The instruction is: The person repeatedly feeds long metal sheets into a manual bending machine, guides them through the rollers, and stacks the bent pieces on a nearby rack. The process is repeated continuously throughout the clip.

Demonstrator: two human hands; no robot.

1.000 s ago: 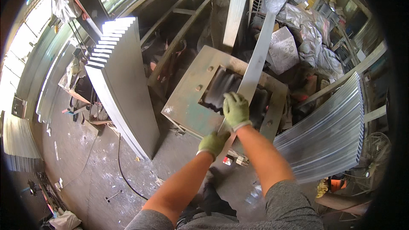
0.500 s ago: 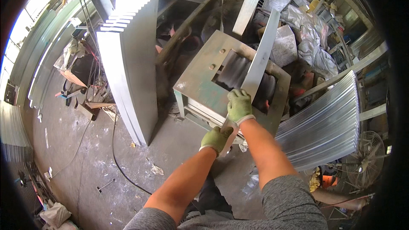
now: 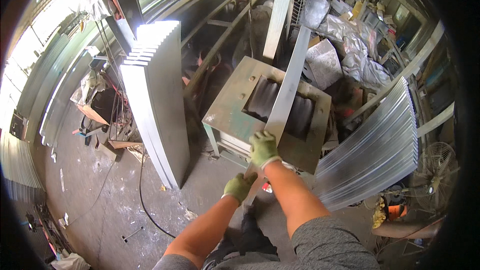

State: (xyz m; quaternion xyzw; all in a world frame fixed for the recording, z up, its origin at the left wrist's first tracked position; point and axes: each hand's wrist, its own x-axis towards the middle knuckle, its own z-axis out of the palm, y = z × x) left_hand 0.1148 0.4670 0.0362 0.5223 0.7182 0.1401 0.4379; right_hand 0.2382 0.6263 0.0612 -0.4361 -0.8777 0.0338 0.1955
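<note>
A long, flat grey metal bar (image 3: 291,77) slants across the dark ridged rollers (image 3: 267,97) in the opening of a worn metal machine (image 3: 227,97). Both my hands wear green gloves. My right hand (image 3: 263,147) is closed over the bar at the machine's near edge. Lower down, my left hand (image 3: 240,187) grips the same bar close to its near end, fingers wrapped at its side. The bar's far end sticks out past the machine. My palms and the bar's underside are hidden.
Left of the machine stands a tall stack of metal bars (image 3: 162,105). Another stack of shiny lengths (image 3: 375,145) leans at the right, by a wire fan (image 3: 435,170). A black cable (image 3: 142,195) crosses the floor. Crumpled plastic sheeting (image 3: 357,52) lies behind.
The whole view has shifted, so the surroundings sit lower. Against the machine, both hands and the bar have moved a little left and toward me. My grip looks the same.
</note>
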